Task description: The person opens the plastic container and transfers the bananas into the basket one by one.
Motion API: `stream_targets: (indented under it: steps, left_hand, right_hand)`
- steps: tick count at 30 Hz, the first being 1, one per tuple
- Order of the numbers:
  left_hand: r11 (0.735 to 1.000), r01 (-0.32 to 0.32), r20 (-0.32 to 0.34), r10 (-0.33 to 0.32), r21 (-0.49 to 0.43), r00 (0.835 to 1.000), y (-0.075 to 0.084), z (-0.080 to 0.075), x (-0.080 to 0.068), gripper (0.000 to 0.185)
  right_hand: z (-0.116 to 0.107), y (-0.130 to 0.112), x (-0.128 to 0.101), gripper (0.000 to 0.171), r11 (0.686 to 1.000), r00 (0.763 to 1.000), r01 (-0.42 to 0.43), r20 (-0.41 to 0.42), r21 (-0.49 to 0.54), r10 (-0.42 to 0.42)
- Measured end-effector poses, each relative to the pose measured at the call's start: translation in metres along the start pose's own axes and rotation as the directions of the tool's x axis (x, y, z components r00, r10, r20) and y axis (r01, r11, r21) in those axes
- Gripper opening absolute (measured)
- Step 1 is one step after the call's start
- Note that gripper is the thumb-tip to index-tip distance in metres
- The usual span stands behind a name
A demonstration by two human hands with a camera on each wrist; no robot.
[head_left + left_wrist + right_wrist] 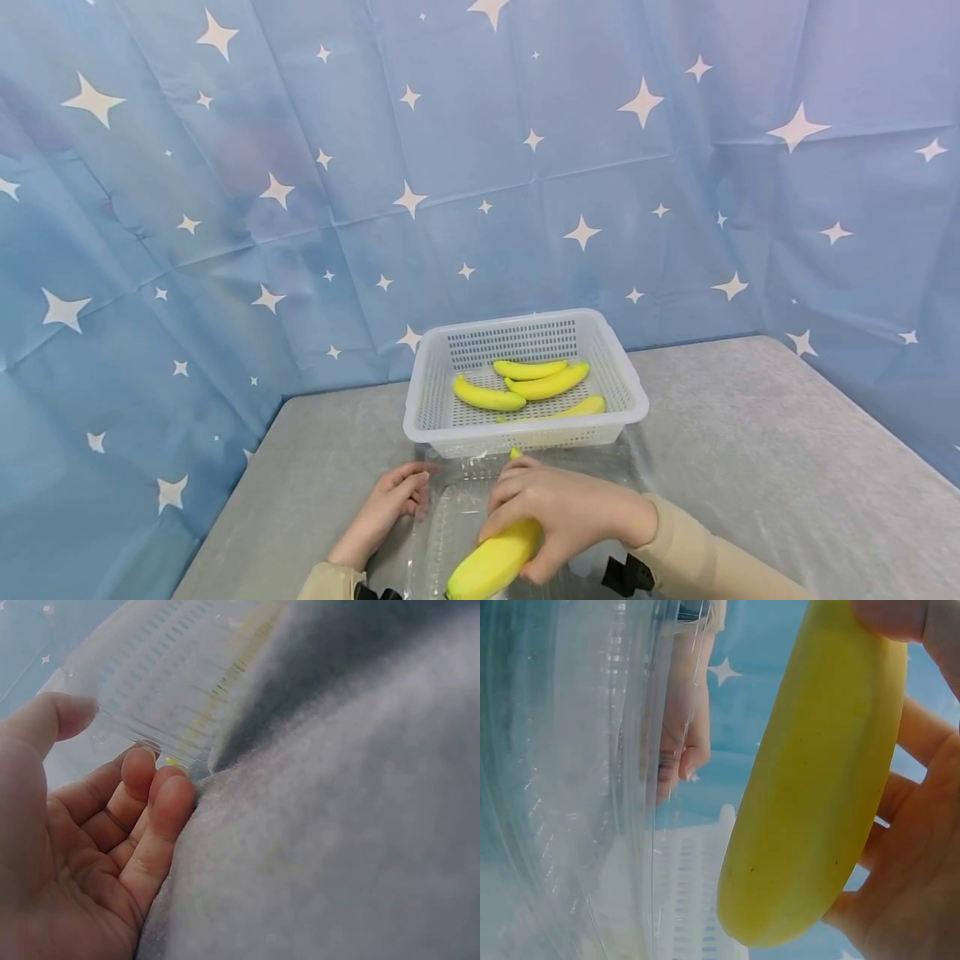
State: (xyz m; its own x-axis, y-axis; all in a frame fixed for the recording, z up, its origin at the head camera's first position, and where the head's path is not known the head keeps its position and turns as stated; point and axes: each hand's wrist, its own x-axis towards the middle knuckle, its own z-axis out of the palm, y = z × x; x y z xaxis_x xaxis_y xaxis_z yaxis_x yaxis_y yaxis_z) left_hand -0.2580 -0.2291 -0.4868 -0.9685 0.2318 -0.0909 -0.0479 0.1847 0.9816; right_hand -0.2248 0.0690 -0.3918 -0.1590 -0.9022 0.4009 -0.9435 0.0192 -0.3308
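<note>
A yellow banana point(495, 560) is gripped by my right hand point(564, 510), tilted with its thick end toward me. The right wrist view shows the banana point(817, 780) close up, the thumb on one side and fingers on the other. Beneath it lies a clear plastic container point(450, 521), partly hidden by the right hand and arm. My left hand point(393, 497) holds the container's left rim near the far corner. In the left wrist view its fingers point(169, 806) curl at the clear edge, with the thumb apart from them.
A white perforated basket point(637, 404) stands just beyond the container. Several bananas point(551, 383) lie in it. The grey table point(720, 417) extends to both sides, and a blue star-patterned cloth point(480, 233) hangs behind it.
</note>
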Motion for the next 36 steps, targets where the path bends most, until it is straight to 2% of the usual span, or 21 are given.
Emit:
stream_targets:
  steps: [9,17,28,36]
  left_hand:
    - [1.0,-0.009,0.012,0.009,-0.001,1.0,0.001,0.0,0.001,0.045]
    - [1.0,0.02,0.011,-0.02,0.01,1.0,-0.002,-0.003,0.001,0.045]
    - [1.0,0.004,0.006,-0.004,-0.018,1.0,0.0,0.0,0.0,0.044]
    - [1.0,0.004,0.015,-0.004,-0.002,1.0,-0.002,-0.001,0.001,0.043]
  right_hand:
    - [-0.004,0.0,-0.001,0.047,1.0,0.999,0.023,-0.028,-0.011,-0.023]
    - [-0.009,0.0,-0.001,0.047,0.997,0.997,0.062,-0.047,-0.055,-0.064]
    - [-0.013,-0.002,-0.002,0.047,0.995,0.996,0.058,-0.058,-0.085,-0.063]
    - [-0.016,-0.004,-0.003,0.047,0.993,0.994,0.066,-0.082,-0.093,-0.074]
